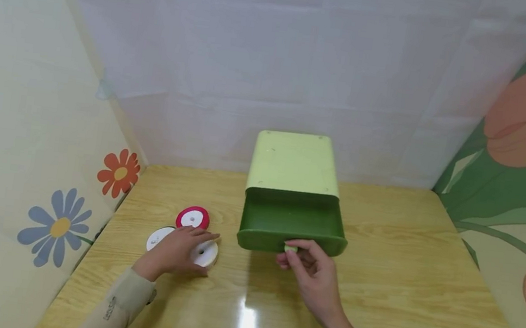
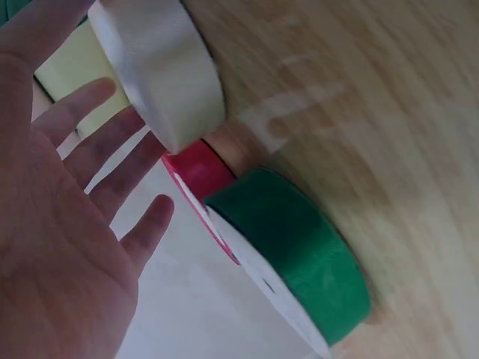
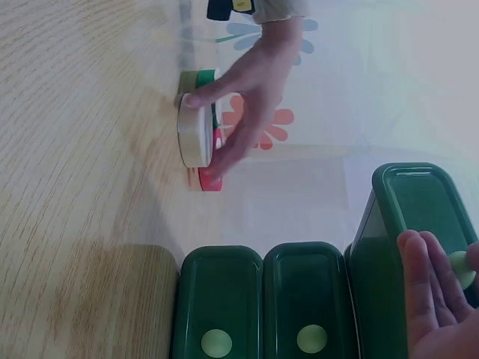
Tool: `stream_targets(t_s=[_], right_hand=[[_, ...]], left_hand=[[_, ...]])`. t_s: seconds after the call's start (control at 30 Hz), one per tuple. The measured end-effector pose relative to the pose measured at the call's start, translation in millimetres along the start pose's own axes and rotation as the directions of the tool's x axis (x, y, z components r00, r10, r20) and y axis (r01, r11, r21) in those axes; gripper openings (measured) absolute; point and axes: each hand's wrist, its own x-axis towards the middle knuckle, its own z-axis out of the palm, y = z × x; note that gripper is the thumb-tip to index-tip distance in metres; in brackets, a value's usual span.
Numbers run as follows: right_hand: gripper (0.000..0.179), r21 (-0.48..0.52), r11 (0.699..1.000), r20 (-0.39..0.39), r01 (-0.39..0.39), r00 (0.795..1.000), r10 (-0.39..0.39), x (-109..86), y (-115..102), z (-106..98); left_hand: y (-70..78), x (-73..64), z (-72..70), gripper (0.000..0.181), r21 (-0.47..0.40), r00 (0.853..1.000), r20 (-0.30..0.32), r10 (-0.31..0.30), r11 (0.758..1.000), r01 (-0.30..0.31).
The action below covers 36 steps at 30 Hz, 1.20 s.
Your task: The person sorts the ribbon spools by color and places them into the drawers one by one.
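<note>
My left hand (image 1: 178,252) reaches over a cream ribbon roll (image 2: 168,71), its thumb and fingers spread to either side of the rim. In the left wrist view the fingers look fairly straight. A green ribbon roll (image 2: 296,250) and a red ribbon roll (image 1: 193,216) lie close by; in the head view the left hand partly covers the green one. With thumb and fingers, my right hand (image 1: 315,280) pinches the pale round knob (image 1: 290,248) of the top drawer (image 1: 293,219). That dark green drawer is pulled out, and its inside shows bare.
A pale green cabinet (image 1: 295,162) stands at the back middle of the wooden table (image 1: 407,269). Two closed green drawers (image 3: 221,299) sit below the pulled-out one. Behind hangs a white sheet (image 1: 236,62), with flower-patterned panels on both sides.
</note>
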Motion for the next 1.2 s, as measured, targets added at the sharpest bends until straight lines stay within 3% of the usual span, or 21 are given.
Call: stream_targets(t_s=[0.17,0.5,0.77,0.97,1.2], right_hand=[[0.018,0.01,1.0,0.0,0.002,1.0,-0.002,-0.5,-0.4,0.4],[0.017,0.015,1.0,0.002,0.016,1.0,-0.016,-1.3,1.2,0.2],[0.017,0.012,1.0,-0.002,0.024,1.0,-0.024,-1.6,2.6,0.0],[0.017,0.016,0.999,0.004,0.031,1.0,-0.031,-1.5,3.1,0.0],[0.019,0.015,1.0,0.015,0.017,1.0,-0.017,-0.7,2.3,0.0]], left_hand=[[-4.7,-2.5,3.3,0.086,0.004,1.0,0.022,0.002,1.0,-0.003],[-5.1,-1.3,4.7,0.079,-0.018,1.0,-0.009,0.025,1.0,-0.025],[-2.1,-3.3,-4.9,0.084,-0.104,0.994,-0.099,0.048,0.993,-0.058],[3.8,-2.3,-23.9,0.079,-0.147,0.969,-0.232,0.082,0.982,-0.118],[12.3,-6.4,-54.4,0.07,-0.199,0.931,-0.356,0.077,0.968,-0.156]])
